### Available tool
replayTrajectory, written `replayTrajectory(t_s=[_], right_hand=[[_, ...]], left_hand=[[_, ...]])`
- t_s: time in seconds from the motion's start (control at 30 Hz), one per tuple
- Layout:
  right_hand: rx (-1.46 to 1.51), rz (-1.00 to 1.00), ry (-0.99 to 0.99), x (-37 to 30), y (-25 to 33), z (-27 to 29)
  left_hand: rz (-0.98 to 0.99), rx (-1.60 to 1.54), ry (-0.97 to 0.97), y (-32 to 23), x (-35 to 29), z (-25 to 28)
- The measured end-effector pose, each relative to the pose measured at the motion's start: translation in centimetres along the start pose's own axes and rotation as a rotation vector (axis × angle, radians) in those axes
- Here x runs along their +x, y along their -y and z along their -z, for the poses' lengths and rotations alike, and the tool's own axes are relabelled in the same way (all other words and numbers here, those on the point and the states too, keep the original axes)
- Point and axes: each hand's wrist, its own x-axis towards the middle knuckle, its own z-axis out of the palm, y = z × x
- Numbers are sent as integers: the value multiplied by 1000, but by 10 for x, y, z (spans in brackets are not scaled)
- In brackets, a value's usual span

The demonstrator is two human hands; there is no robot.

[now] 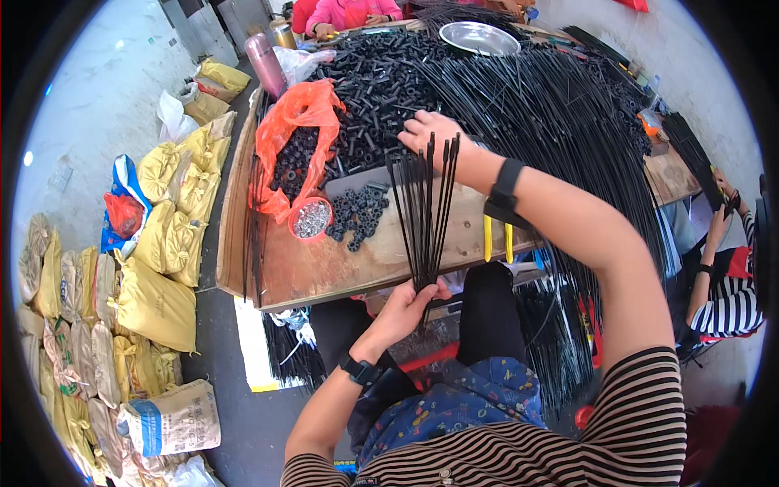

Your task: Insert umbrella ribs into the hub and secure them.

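Note:
A bundle of thin black rods (423, 219) stands upright in my left hand (406, 308), whose fingers are wrapped round its lower end in front of the table's near edge. The tops of the rods fan out, and several carry thicker black ends. Beyond them my right hand (436, 140) reaches over the heap of short black tubular parts (377, 77), its fingers bent down at the heap. What those fingertips hold, if anything, is hidden. Small black nuts or rings (357, 213) lie loose on the wooden table (324, 272), beside a red-rimmed cup of small shiny metal pieces (312, 219).
A red plastic bag (320, 105) holds more black parts. Long black rods (552, 122) cover the table's right side; a metal tray (479, 38) lies at the back. Yellow-handled pliers (498, 237) overhang the edge. Sacks (158, 300) line the left wall. Other people work opposite and at right.

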Motion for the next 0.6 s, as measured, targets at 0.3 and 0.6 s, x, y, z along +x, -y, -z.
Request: replayTrajectory(t_s=[0.3,0.6], right_hand=[[399,-400,668,-44,55,76],[709,-374,390,-62,40,0]], left_hand=[[107,-111,-11,22,0,-1],[207,203,-289,18,-51,17]])
